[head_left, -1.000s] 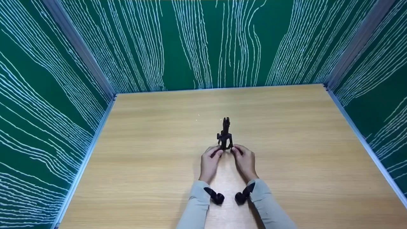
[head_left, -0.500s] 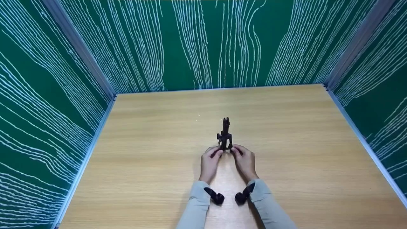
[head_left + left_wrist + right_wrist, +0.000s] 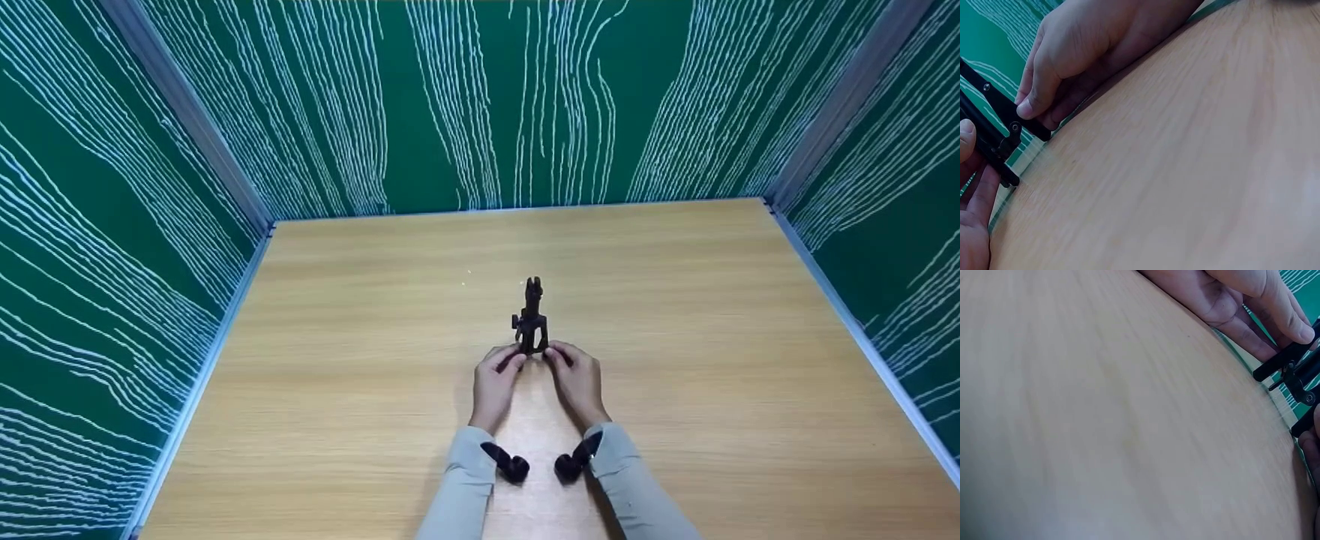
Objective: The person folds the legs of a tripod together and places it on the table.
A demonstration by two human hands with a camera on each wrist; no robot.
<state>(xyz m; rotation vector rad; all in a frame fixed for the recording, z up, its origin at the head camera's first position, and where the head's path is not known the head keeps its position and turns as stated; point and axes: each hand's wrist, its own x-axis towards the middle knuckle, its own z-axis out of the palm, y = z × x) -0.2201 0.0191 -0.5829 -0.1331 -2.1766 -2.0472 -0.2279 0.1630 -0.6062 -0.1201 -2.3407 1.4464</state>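
A small black tripod [image 3: 531,328] stands tilted or upright at the middle of the table, its forked top pointing away from me; a knob sticks out at its left. My left hand [image 3: 495,382] pinches its left leg near the bottom between thumb and fingers. On the other side my right hand [image 3: 580,382] pinches the right leg low down. In the left wrist view a hinged brace joins the tripod's legs [image 3: 1000,107] to the centre column, with the right hand [image 3: 1081,48] above. The right wrist view shows the left hand [image 3: 1241,304] on its leg.
The wooden table [image 3: 337,360] reaches to green walls [image 3: 435,180] with white wavy lines at the back and sides. A few tiny pale specks [image 3: 465,277] lie left of the tripod's top. Black wrist cameras [image 3: 514,469] jut inward from both sleeves.
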